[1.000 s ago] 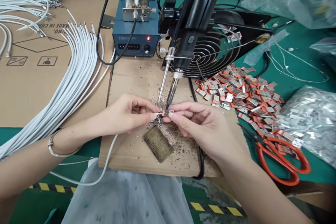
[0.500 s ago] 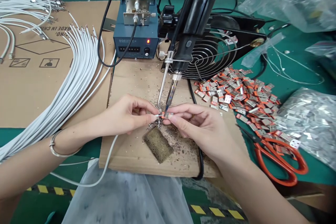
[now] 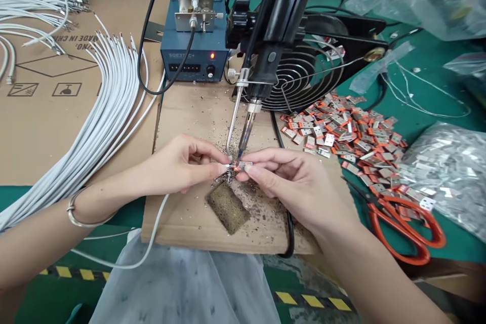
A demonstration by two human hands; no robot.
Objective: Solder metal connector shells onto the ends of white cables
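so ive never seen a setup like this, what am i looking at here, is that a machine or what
No robot: these are a person's two bare hands, and every picture comes from one camera on that person's head, looking down. The left hand pinches what looks like the end of a white cable; the right hand holds a small orange-and-metal connector. A clamped soldering iron points down at it, its tip too close to judge contact. Behind sits a blue box with a lit red light. Below the hands, cardboard carries a sponge-like pad; a cable bundle lies at left, loose connectors and orange-handled scissors at right.
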